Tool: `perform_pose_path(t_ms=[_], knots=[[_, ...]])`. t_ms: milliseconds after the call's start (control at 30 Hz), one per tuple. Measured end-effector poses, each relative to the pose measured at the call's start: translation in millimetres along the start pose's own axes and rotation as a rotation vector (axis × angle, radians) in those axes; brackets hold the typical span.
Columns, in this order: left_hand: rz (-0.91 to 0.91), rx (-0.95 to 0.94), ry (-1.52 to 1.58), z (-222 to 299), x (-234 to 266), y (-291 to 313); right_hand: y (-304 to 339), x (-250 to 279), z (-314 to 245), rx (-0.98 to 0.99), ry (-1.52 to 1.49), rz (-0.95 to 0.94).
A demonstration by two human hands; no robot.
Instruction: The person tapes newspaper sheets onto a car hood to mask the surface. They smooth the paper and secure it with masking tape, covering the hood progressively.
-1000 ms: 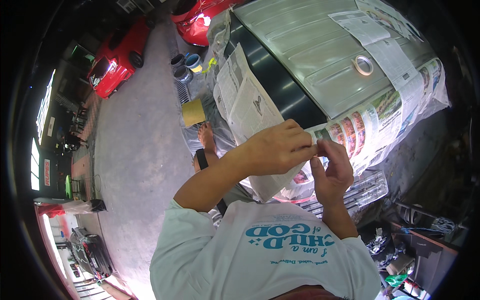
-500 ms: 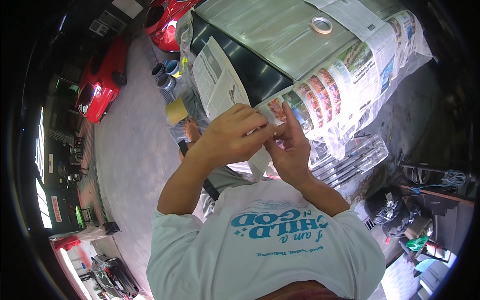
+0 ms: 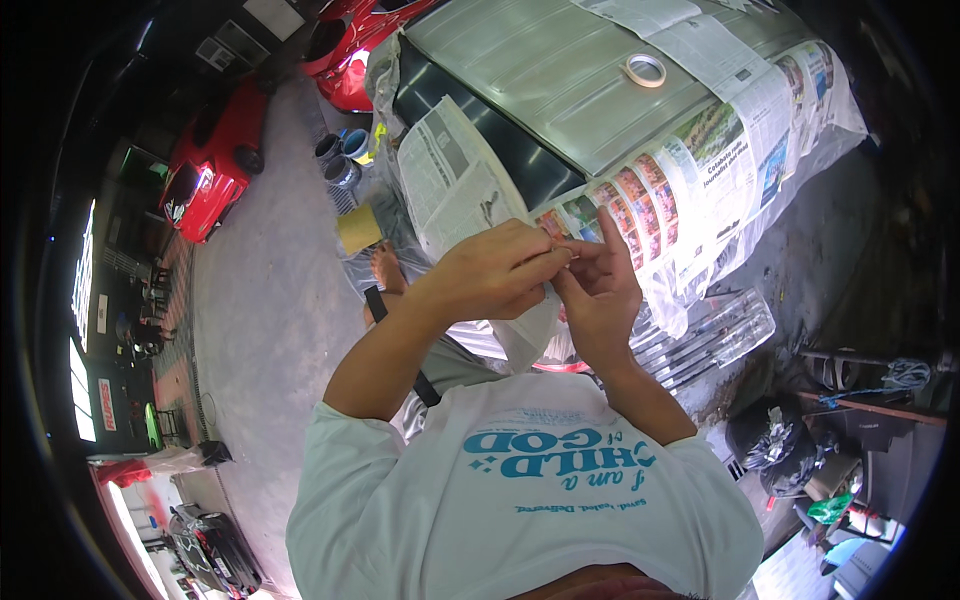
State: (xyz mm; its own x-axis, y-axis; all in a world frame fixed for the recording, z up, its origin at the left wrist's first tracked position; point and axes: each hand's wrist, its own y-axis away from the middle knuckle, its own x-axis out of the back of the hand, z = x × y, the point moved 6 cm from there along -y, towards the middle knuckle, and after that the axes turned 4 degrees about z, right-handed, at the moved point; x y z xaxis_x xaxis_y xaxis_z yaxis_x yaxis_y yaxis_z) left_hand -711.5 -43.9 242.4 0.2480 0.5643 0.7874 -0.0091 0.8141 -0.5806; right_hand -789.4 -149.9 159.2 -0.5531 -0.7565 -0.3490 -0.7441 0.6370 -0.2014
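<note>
Def an auto workshop you're in, imo. You've got a car roof (image 3: 520, 80) right in front of u w/ newspaper (image 3: 715, 140) and plastic (image 3: 680, 305) along its edges, a tape roll (image 3: 650, 83) on top, 2 red cars (image 3: 215, 165) ahead-left, a black car (image 3: 215, 550) further back on ur left, plus buckets (image 3: 343, 173) and a grey floor (image 3: 270, 270).

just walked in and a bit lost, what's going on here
A person has the left grip and right grip together, in front of newspaper sheets; whatever they may be pinching is too small to make out. The sheets lie along one edge of a ribbed metal panel and partly across it. A tape roll rests on the bare metal.
</note>
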Motion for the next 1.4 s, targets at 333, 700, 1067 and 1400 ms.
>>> perform_pose_path(t_ms=[333,700,1067,1400], knots=[[-0.046,0.048,0.020,-12,-26,-9,-7,15,3,-0.111,-0.103,0.068],[-0.197,0.052,0.085,-16,-48,-21,-11,33,5,-0.071,-0.036,0.149],[-0.421,0.093,0.141,-50,-39,-37,-4,42,-2,0.043,0.109,0.170],[-0.320,0.119,-0.101,-113,-2,-11,10,23,-83,0.764,0.477,-0.130]])
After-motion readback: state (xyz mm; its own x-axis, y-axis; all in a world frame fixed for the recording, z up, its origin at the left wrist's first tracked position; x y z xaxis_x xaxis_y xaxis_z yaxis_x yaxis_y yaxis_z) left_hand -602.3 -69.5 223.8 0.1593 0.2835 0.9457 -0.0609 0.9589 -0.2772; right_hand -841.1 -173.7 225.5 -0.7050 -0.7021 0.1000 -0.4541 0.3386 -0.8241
